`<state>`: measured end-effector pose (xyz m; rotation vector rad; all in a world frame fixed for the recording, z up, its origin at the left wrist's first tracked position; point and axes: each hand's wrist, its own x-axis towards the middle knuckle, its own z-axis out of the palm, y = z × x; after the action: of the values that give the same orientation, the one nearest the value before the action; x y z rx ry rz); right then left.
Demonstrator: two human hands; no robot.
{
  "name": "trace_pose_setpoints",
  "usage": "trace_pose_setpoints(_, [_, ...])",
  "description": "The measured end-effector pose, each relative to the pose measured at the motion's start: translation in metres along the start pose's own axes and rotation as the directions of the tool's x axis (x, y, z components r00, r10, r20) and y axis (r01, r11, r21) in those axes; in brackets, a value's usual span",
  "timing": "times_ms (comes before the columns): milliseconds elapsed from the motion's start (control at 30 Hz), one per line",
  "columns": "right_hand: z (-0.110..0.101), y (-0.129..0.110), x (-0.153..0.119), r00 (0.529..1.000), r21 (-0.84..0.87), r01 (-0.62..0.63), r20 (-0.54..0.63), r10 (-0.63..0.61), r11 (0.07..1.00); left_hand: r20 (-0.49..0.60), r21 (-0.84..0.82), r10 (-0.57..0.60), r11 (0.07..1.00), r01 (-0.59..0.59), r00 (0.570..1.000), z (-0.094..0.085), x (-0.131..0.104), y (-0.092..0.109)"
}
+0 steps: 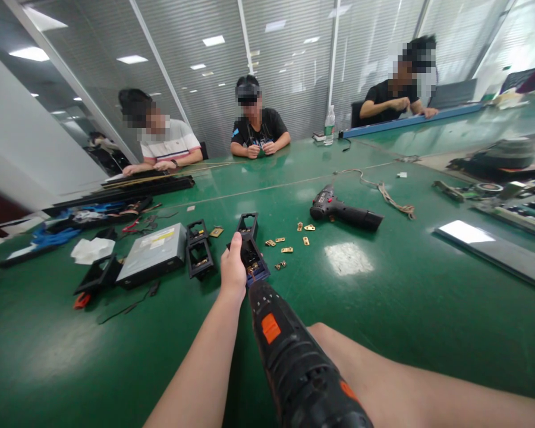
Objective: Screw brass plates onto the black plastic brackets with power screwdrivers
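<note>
One drill [305, 368] lengthwise, nose [263, 297] toward black frame [252, 253]

Office-like workshop — glass partition [334, 65], blinds [289, 83], green table [396, 297], power drill [294, 351]

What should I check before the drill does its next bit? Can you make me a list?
1. Left hand is holding the black frame: ok.
2. Right hand is on the drill with the orange switch: ok, though its grip is mostly hidden.
3. Drill's front end points at the frame: ok.
4. Drill's tip sits properly on a screw: cannot tell, too small and partly hidden.
5. Gold-coloured plates are gathered together: not ok, they lie scattered on the green table.
6. Other drill lies away from both hands: ok.
</note>
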<state>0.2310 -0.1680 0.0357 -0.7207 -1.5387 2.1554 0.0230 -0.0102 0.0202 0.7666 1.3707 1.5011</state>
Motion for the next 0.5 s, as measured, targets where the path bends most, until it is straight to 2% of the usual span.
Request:
trace_pose_setpoints(333, [0.003,0.002,0.0,1.0,-0.001,-0.014,-0.022,0.014,1.0,0.019,0.014,-0.009,1.0,0.008,1.0,-0.003,0.002,0.001])
trace_pose_setpoints(500, [0.002,-0.009,-0.004,1.0,0.013,-0.012,-0.005,0.012,1.0,0.011,0.029,0.026,0.999,-0.026,1.0,0.001,-0.001,0.002])
